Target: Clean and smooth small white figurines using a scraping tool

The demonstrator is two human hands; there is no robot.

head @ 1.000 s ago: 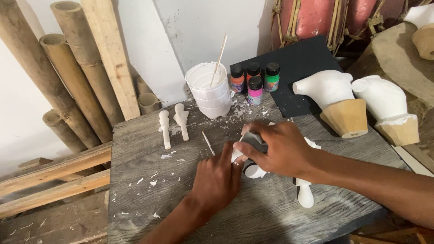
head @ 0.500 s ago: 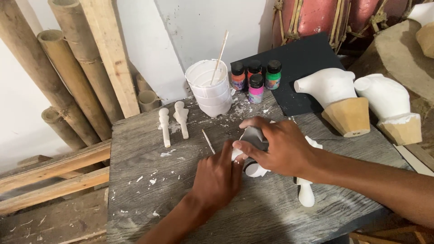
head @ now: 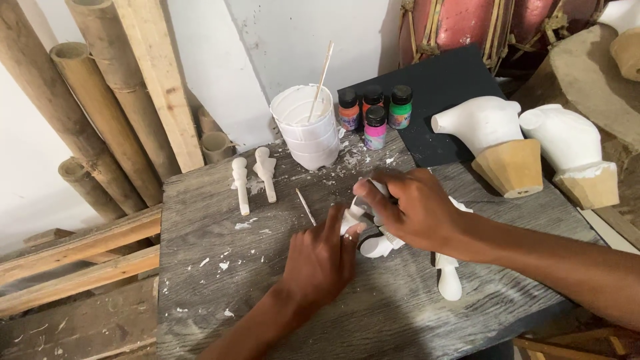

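Note:
Both hands meet over the middle of a grey wooden table (head: 213,280). My right hand (head: 413,210) is closed around a small white plaster piece (head: 352,217), most of it hidden by the fingers. My left hand (head: 320,260) rests flat on the table beside it, and its fingertips touch the same piece from below. Under the right palm lies a white rounded plaster part (head: 377,247). By the right wrist a white plaster figure (head: 448,280) lies on the table.
Two white plaster pegs (head: 253,179) and a thin stick (head: 306,207) lie on the table's far left. A white tub with a stirring stick (head: 305,130), several small paint bottles (head: 375,113) and two white busts on wooden bases (head: 527,143) stand behind. Bamboo poles (head: 87,113) lean at left.
My right hand has shifted slightly on the plaster piece, and the left fingers have come up to touch it. Nothing else has moved.

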